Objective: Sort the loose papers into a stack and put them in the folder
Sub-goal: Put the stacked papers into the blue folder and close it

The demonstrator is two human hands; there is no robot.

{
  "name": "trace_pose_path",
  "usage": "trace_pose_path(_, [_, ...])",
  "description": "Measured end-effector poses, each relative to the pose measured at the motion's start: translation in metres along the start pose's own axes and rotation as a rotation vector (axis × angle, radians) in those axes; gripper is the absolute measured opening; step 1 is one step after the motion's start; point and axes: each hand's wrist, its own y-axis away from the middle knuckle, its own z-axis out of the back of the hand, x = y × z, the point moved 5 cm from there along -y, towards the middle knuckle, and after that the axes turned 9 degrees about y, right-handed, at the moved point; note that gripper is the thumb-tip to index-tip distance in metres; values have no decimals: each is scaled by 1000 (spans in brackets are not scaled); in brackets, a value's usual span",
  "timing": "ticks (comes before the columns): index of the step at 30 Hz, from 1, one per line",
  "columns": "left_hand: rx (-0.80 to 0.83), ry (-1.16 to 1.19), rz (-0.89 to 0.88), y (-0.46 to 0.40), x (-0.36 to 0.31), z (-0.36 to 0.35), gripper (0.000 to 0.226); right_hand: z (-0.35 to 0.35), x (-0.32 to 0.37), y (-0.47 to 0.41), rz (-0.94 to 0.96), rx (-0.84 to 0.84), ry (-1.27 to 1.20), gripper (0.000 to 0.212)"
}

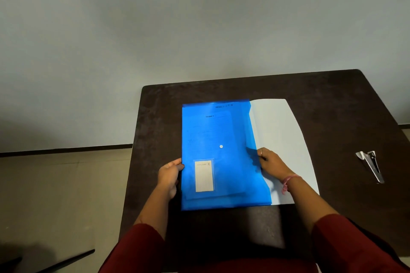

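A blue folder point(218, 155) lies flat on the dark desk point(332, 95), near its middle, with papers showing faintly through the cover. The left hand point(169, 176) grips the folder's left edge, fingers curled round it. The right hand point(271, 160) pinches the folder's right edge, where a white sheet point(281, 131) sticks out toward the desk's right side. A metal staple remover point(370, 165) lies apart, near the right edge.
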Motion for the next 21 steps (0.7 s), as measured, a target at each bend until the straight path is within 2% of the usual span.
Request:
trace_pose_path(3, [8,10,-6,0,0,0,30,0,-6,1,-154,32,-229,34])
trace_pose_path(5, [7,27,-5,-1,1,1,30,0,-5,8,-172,13,-294,34])
trace_pose_path(7, [12,45,-5,0,1,2,28,2,-6,16,-134,-40,-212,34])
trace_pose_path(9, [14,54,-11,-1,2,3,26,8,-17,28,-122,-183,-97,33])
trace_pose_path(11, [9,46,-14,-1,2,3,24,18,-38,44,-197,-370,-41,32])
trace_pose_path(13, [4,42,-17,-1,2,3,22,26,-64,63,-350,-486,5,36])
trace_pose_path(16, [4,56,-26,1,2,2,24,32,-95,90,-523,-544,-13,47])
trace_pose_path(21, [-1,97,-57,6,5,0,25,42,-101,102,-556,-558,-187,55])
